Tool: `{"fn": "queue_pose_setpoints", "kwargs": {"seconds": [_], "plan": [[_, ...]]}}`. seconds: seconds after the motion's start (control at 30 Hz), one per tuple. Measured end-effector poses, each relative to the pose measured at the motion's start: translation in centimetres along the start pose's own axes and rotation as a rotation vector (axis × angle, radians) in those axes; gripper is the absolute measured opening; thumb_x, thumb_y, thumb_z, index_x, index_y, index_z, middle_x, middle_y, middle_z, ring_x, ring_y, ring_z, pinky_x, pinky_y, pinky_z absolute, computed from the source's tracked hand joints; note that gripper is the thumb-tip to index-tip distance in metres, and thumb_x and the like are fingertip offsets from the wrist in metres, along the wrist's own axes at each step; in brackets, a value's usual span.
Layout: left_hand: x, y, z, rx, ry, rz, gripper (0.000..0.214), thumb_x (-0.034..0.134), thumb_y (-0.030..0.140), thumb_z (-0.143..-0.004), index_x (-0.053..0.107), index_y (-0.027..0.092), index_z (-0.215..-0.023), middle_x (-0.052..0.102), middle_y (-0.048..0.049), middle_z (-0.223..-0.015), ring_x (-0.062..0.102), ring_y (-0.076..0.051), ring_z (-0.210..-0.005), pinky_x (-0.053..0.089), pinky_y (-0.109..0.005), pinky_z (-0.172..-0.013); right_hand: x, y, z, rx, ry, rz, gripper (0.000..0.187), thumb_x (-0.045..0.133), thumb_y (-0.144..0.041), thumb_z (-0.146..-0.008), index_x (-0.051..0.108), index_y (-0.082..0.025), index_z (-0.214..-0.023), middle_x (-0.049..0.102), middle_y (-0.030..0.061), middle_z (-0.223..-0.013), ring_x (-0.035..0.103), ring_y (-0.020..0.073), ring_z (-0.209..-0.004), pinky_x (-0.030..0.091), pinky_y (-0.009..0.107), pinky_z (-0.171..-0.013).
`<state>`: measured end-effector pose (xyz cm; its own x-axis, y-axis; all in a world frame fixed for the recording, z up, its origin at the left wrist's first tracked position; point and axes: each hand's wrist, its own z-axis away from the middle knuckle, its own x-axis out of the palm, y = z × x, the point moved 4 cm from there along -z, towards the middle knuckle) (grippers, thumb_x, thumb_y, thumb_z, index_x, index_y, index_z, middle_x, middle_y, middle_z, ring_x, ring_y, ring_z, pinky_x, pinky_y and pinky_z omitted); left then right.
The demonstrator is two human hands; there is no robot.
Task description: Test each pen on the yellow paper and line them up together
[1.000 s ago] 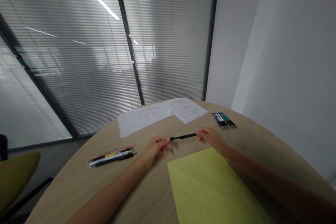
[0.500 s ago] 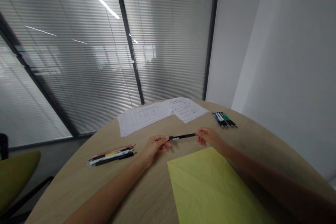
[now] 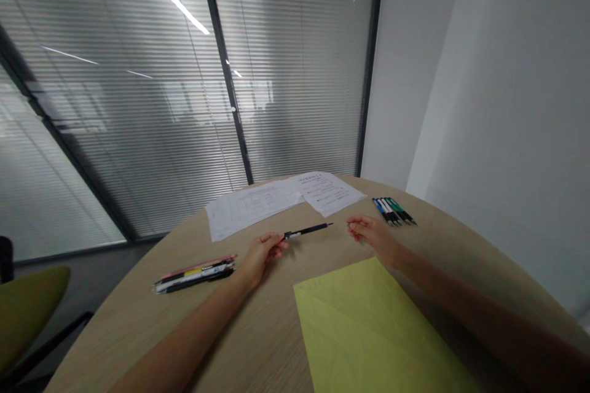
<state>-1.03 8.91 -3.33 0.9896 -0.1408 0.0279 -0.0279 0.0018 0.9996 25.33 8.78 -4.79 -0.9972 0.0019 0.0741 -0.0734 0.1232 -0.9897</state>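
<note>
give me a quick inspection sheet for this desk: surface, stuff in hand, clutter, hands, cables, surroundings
surface: round light-wood table.
things in hand: black pen, held by one end, its other end pointing toward the right hand.
clutter: yellow sheet nearest the person; white printed papers at the far side; left row of pens; right row of pens.
hands: left hand pinches the black pen; right hand is loosely open, apart from the pen, holding nothing.
cables: nothing seen.
surroundings: glass wall with blinds; white wall; olive chair at the left.
</note>
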Motion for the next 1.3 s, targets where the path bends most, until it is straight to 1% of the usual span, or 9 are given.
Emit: {"fn": "queue_pose_setpoints", "kwargs": {"seconds": [0.17, 0.37, 0.5, 0.6, 0.73, 0.93, 1.03, 1.2, 1.3], "plan": [[-0.3, 0.3, -0.1, 0.04, 0.004, -0.091, 0.021, 0.06, 0.034, -0.062, 0.056, 0.014, -0.063, 0.06, 0.0006, -0.057, 0.046, -0.007, -0.042, 0.035, -0.019, -0.045, -0.4, -0.2, -0.1, 0.019, 0.029, 0.043, 0.029, 0.068, -0.029, -0.051, 0.058, -0.017, -0.075, 0.058, -0.0017, -0.06, 0.051, 0.0089, -0.053, 0.039, 0.022, -0.051], [0.0, 0.2, -0.2, 0.076, -0.059, -0.252, 0.024, 0.059, 0.038, -0.063, 0.059, 0.014, -0.066, 0.059, 0.0013, -0.054, 0.047, -0.009, -0.044, 0.036, -0.02, -0.047, -0.9, 0.7, -0.6, 0.046, 0.034, 0.104, 0.032, 0.07, -0.028, -0.047, 0.056, -0.017, -0.072, 0.062, 0.0011, -0.066, 0.054, 0.0106, -0.057, 0.041, 0.024, -0.054], [0.4, -0.2, -0.3, 0.102, -0.135, -0.39, 0.026, 0.057, 0.04, -0.065, 0.061, 0.014, -0.066, 0.058, 0.0019, -0.054, 0.048, -0.01, -0.046, 0.036, -0.021, -0.049, -1.0, 1.5, -0.8, 0.064, 0.052, 0.13, 0.026, 0.069, -0.029, -0.049, 0.058, -0.016, -0.069, 0.062, 0.0016, -0.062, 0.053, 0.0104, -0.054, 0.041, 0.024, -0.054], [0.7, -0.2, -0.3, 0.137, -0.173, -0.489, 0.022, 0.057, 0.037, -0.065, 0.063, 0.015, -0.065, 0.057, 0.0025, -0.054, 0.049, -0.012, -0.052, 0.036, -0.022, -0.052, -1.2, 1.6, -0.7, 0.048, 0.069, 0.166, 0.022, 0.067, -0.029, -0.053, 0.059, -0.016, -0.069, 0.06, 0.0001, -0.057, 0.05, 0.0092, -0.049, 0.039, 0.023, -0.049], [1.0, -0.1, -0.2, 0.261, -0.214, -0.611, 0.014, 0.058, 0.028, -0.064, 0.064, 0.016, -0.066, 0.057, 0.0007, -0.065, 0.051, -0.013, -0.063, 0.037, -0.022, -0.058, -1.2, 1.3, -0.3, 0.013, 0.051, 0.233, 0.024, 0.063, -0.032, -0.059, 0.062, -0.015, -0.075, 0.056, -0.002, -0.054, 0.046, 0.0082, -0.047, 0.035, 0.022, -0.047], [1.8, -0.4, 0.3, 0.426, -0.289, -0.861, 0.003, 0.058, 0.016, -0.064, 0.06, 0.015, -0.062, 0.049, 0.0012, -0.067, 0.048, -0.011, -0.06, 0.038, -0.02, -0.055, -0.9, 1.1, 0.0, 0.032, 0.026, 0.293, 0.027, 0.061, -0.033, -0.058, 0.063, -0.013, -0.077, 0.054, -0.0026, -0.052, 0.044, 0.0081, -0.047, 0.034, 0.022, -0.047], [2.0, -0.1, 0.7, 0.467, -0.295, -0.896, 0.002, 0.06, 0.014, -0.063, 0.061, 0.014, -0.065, 0.049, 0.0012, -0.067, 0.048, -0.01, -0.059, 0.038, -0.02, -0.055, -0.7, 1.1, 0.1, 0.027, 0.005, 0.315, 0.027, 0.061, -0.032, -0.059, 0.063, -0.014, -0.078, 0.055, -0.0022, -0.054, 0.044, 0.008, -0.048, 0.034, 0.021, -0.048], [2.3, 0.6, 1.0, 0.501, -0.268, -0.926, 0.017, 0.065, 0.021, -0.062, 0.063, 0.015, -0.079, 0.051, 0.0013, -0.067, 0.049, -0.011, -0.059, 0.038, -0.021, -0.057, -0.3, 0.9, 0.0, 0.017, -0.037, 0.391, 0.024, 0.061, -0.032, -0.059, 0.064, -0.016, -0.077, 0.055, -0.002, -0.053, 0.042, 0.0078, -0.047, 0.032, 0.021, -0.046], [2.7, 1.1, 1.2, 0.51, -0.209, -0.93, 0.011, 0.062, 0.021, -0.066, 0.065, 0.017, -0.076, 0.054, 0.001, -0.066, 0.049, -0.012, -0.061, 0.038, -0.021, -0.058, 0.6, 0.5, 0.2, 0.03, -0.068, 0.402, 0.024, 0.063, -0.031, -0.056, 0.064, -0.016, -0.075, 0.057, -0.0019, -0.053, 0.043, 0.0077, -0.045, 0.032, 0.021, -0.046]]}}
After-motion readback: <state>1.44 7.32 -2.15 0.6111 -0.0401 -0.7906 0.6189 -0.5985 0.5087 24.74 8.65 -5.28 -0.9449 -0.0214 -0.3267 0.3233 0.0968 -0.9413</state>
